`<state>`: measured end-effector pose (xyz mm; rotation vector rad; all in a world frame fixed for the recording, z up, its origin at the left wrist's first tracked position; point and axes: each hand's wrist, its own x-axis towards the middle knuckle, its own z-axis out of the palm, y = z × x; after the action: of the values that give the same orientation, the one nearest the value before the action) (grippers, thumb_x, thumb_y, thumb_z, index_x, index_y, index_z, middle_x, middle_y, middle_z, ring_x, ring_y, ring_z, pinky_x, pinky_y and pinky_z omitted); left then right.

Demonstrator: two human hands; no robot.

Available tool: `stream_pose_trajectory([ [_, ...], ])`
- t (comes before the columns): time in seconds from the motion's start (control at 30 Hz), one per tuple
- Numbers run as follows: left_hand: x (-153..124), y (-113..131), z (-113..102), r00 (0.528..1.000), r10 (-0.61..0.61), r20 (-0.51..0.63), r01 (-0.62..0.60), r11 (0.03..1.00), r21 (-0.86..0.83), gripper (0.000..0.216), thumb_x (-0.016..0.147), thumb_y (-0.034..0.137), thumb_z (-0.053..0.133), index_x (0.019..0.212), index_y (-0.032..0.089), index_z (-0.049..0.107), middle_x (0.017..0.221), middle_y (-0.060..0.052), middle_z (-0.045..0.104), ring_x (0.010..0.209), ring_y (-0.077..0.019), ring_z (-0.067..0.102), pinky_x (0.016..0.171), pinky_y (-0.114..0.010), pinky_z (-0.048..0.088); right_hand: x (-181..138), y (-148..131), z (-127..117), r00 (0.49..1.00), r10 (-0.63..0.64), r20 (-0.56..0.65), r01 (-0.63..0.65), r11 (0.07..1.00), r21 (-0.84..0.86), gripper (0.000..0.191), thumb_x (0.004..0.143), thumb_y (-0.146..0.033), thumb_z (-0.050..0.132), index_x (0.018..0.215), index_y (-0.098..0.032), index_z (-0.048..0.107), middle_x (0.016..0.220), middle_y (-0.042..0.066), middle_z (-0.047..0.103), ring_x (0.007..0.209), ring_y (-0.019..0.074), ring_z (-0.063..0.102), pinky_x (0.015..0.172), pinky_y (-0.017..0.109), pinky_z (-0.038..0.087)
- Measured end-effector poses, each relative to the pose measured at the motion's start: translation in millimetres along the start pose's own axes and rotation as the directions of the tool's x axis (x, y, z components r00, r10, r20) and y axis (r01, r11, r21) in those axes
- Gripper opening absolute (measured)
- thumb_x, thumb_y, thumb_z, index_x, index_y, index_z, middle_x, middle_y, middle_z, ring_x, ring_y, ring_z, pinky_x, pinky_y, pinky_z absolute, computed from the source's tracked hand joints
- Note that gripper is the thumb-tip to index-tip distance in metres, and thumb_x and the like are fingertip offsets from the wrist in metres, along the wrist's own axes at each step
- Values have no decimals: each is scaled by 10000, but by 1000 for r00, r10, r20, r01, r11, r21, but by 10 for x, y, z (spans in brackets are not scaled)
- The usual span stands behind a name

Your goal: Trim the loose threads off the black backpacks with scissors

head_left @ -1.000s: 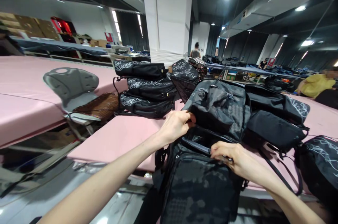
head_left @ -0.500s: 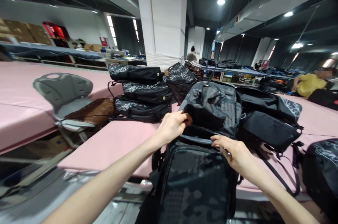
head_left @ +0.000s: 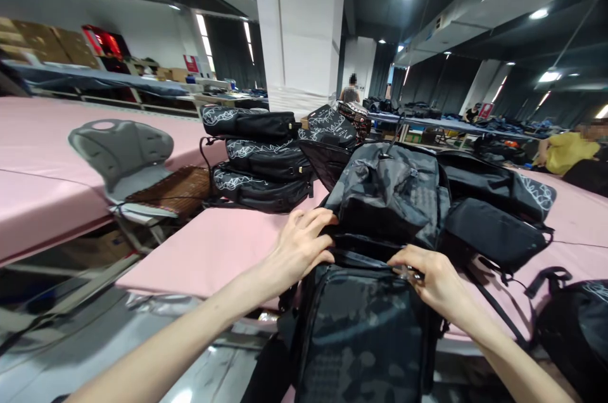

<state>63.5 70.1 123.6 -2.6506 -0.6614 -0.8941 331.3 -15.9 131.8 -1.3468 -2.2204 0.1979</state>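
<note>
Pink cloth covers the long desk (head_left: pixel 223 251) that runs from 9 o'clock to 3 o'clock across the view. A white pillar (head_left: pixel 299 23) rises behind it at 12 o'clock.

At 6 o'clock, nearest the person, a dark camouflage backpack (head_left: pixel 361 339) stands upright against the desk's front edge. Its top reaches just above the pink surface and its body hangs below it. Its upper zip line is parted, showing a dark gap.

Directly beyond it, at its 12 o'clock, a second backpack (head_left: pixel 389 191) of the same grey camouflage lies on the desk and touches the first. A stack of black bags (head_left: pixel 261 162) with white scribbled lines sits at 11 o'clock, three high, well apart from the hands.

A grey moulded chair (head_left: pixel 121 149) with a woven seat pad stands at 9 o'clock, in the gap between this desk and the next. Plain black pouches (head_left: pixel 494 225) lie piled at 2 o'clock, just beside the second backpack. A person in yellow (head_left: pixel 567 153) sits far off at 3 o'clock.

The left hand (head_left: pixel 299 244) comes in from 7 o'clock. Its grip is clenched on the camouflage backpack's top left corner, with the fingers over the rim and the thumb pressed beneath.

The right hand (head_left: pixel 437 282) comes in from 5 o'clock and rests on the backpack's top right edge. Its grip pinches a small metal zip pull (head_left: pixel 412 274) between thumb and forefinger, at the right end of the parted zip.
</note>
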Motion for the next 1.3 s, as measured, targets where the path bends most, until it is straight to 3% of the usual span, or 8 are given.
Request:
stream_pose_trajectory([
  [0.33,-142,46,188,979,37,-200,-65,989,-135,116,799,115,524,717,172,582,953,-66,563,1131,-240,469,899,-384,420,-203,0,96,979,-83,-187,103,990,100,220,850,-109,450,928,-194,638,852,61,644,763,144,617,642,235,465],
  [0.43,-74,-58,281,963,-88,-255,46,985,-165,134,806,155,524,694,175,593,1017,-79,529,1132,-266,470,899,-417,432,-344,151,114,868,126,-481,-54,986,160,138,852,-211,502,876,-201,638,865,59,637,798,168,612,692,273,484],
  [0.53,25,-181,402,939,-188,-287,119,963,-241,135,815,199,519,710,178,603,1067,-89,496,1163,-286,436,937,-454,420,-493,299,138,717,402,-569,-299,915,270,202,795,-332,593,933,-187,622,919,67,631,841,193,608,684,281,494],
  [0.77,102,-306,522,929,-268,-256,164,916,-365,172,831,240,482,718,178,595,1106,-89,486,1165,-268,442,969,-452,408,-411,528,142,633,506,-587,-404,862,307,390,759,-403,589,1065,-162,579,1046,108,621,971,229,578,836,367,461],
  [0.97,38,-201,501,896,-356,-265,223,878,-423,116,828,237,493,810,193,599,1204,-84,475,1201,-260,432,1004,-460,382,-233,653,74,707,543,-453,-435,839,325,272,793,-422,527,812,-161,601,779,40,646,754,195,600,703,305,471],
  [1.1,-63,-14,596,770,-619,-154,380,640,-668,404,803,310,552,1173,227,412,1366,-123,339,1239,-256,407,1008,-474,367,-304,404,-27,702,494,-513,-409,869,277,291,842,-417,452,724,-172,555,655,7,591,621,152,550,575,246,438],
  [1.2,-124,189,625,687,-727,8,462,428,-777,578,798,352,555,1288,242,269,1335,-122,386,1235,-241,412,1027,-470,336,-304,62,-83,804,414,-427,-363,910,200,259,847,-355,440,676,-185,533,623,3,592,583,140,546,549,232,415],
  [1.3,-135,413,618,702,-707,86,471,371,-800,582,821,347,518,1334,256,258,1373,-105,366,1296,-242,329,1077,-478,247,-159,-304,-65,899,338,-278,-328,941,84,229,847,-306,425,683,-193,538,596,1,602,546,137,545,527,231,386],
])
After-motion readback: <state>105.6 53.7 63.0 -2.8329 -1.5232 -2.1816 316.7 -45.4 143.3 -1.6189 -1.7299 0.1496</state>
